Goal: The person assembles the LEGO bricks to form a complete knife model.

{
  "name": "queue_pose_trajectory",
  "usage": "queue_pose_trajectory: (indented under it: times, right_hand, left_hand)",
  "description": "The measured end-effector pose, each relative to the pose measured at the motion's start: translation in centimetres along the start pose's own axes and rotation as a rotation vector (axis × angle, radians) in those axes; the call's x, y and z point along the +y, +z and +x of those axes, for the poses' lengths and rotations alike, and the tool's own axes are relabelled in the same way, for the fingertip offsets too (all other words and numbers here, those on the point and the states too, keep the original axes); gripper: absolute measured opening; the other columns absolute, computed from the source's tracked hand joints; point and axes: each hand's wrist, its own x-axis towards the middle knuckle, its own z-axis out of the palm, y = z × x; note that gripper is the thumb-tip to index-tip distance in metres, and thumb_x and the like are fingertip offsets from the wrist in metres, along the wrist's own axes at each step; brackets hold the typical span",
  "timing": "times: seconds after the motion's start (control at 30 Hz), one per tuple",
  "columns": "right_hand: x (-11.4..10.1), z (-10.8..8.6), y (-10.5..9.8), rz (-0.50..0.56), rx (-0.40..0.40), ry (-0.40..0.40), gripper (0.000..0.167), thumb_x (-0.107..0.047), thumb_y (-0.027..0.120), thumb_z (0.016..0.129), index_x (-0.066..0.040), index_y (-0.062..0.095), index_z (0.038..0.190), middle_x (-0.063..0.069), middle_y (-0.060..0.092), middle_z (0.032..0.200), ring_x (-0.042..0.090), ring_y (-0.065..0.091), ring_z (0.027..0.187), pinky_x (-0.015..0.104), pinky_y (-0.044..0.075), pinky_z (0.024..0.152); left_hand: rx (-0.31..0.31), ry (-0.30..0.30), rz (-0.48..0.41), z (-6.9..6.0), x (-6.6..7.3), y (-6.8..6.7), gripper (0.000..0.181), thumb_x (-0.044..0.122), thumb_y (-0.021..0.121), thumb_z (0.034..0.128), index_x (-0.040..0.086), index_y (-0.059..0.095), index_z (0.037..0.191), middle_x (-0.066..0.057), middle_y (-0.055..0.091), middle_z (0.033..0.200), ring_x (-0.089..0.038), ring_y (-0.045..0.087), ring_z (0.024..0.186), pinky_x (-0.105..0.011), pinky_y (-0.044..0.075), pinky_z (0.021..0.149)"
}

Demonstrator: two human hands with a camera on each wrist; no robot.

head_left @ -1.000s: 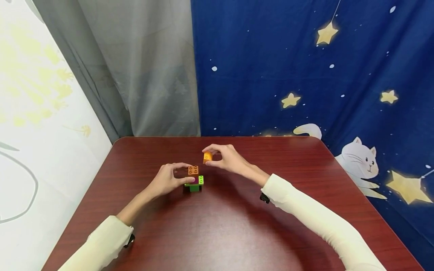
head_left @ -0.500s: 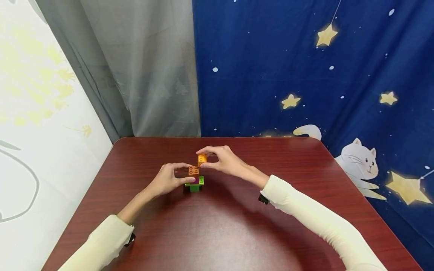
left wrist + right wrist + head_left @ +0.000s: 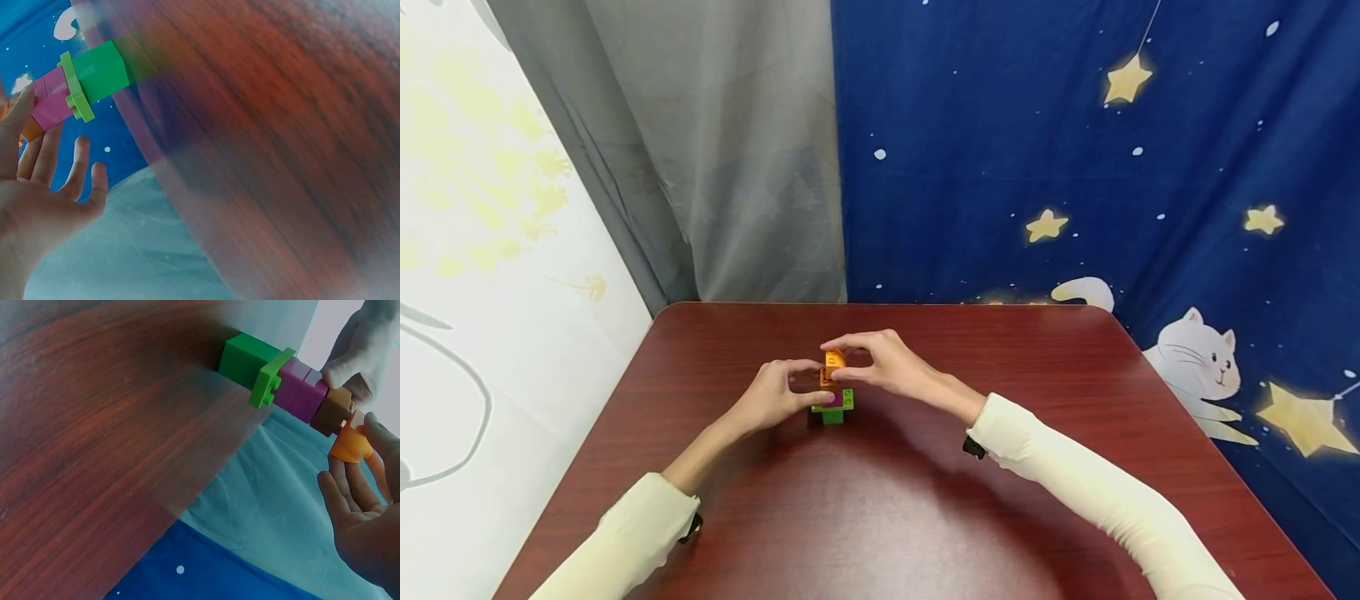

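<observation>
A small tower of toy building bricks stands upright on the table. It has a dark green block (image 3: 832,417) at the bottom, a light green plate (image 3: 848,399) over that, then magenta bricks (image 3: 300,390) and a brown brick (image 3: 332,411) on top. My left hand (image 3: 772,395) pinches the tower around its magenta and brown part, thumb on the near side. With thumb and fingertips my right hand (image 3: 889,365) grips a yellow-orange brick with a rounded side (image 3: 351,444). That brick is at the brown brick's studs, partly over them; whether it is pressed down I cannot tell.
The dark red wooden table (image 3: 880,517) stretches out on all sides of the tower. Behind it hang a grey curtain (image 3: 760,167) and a blue curtain with stars (image 3: 955,167). A white patterned cloth (image 3: 490,250) is at the left.
My right hand has moved left with the yellow-orange brick, from beside the tower to its top. The left hand keeps its hold on the tower.
</observation>
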Motion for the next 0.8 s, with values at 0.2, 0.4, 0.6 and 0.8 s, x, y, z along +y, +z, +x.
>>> queue_pose_trajectory:
  times: [0.2,0.4,0.6,0.8]
  right_hand:
    - [-0.2,0.1,0.6,-0.008,0.006,-0.013,0.042,-0.029,0.08,0.094,-0.018,0.071,0.133,-0.009,0.075,0.111,0.009,0.069,0.101,0.024,0.052,0.089]
    - [-0.3,0.0,0.9,0.003,0.02,-0.014,0.041,-0.027,0.079,0.094,-0.017,0.071,0.134,-0.007,0.076,0.116,0.006,0.069,0.102,0.027,0.054,0.09]
    - [-0.2,-0.2,1.2,0.035,0.038,-0.02,0.041,-0.024,0.079,0.095,-0.016,0.071,0.134,-0.004,0.075,0.12,0.003,0.068,0.106,0.037,0.056,0.093]
    - [-0.2,-0.3,1.6,0.006,0.064,-0.065,0.041,-0.023,0.081,0.092,-0.014,0.073,0.131,-0.002,0.075,0.12,0.006,0.068,0.106,0.038,0.056,0.094]
  left_hand:
    - [-0.002,-0.006,-0.025,0.1,0.1,0.0,0.039,0.029,0.089,0.084,0.012,0.077,0.117,-0.001,0.078,0.111,-0.021,0.072,0.11,-0.051,0.055,0.096]
    - [-0.003,0.017,-0.04,0.2,0.1,0.1,0.035,0.028,0.09,0.0838,0.013,0.077,0.113,0.0,0.078,0.109,-0.02,0.073,0.108,-0.052,0.055,0.096]
    - [-0.009,0.013,-0.034,0.2,0.1,0.0,0.036,0.029,0.09,0.0839,0.014,0.078,0.114,0.0,0.078,0.109,-0.021,0.073,0.108,-0.052,0.056,0.095]
    - [-0.023,0.001,-0.023,0.1,0.2,-0.2,0.037,0.029,0.088,0.0855,0.011,0.077,0.116,-0.004,0.077,0.111,-0.026,0.072,0.111,-0.051,0.056,0.094]
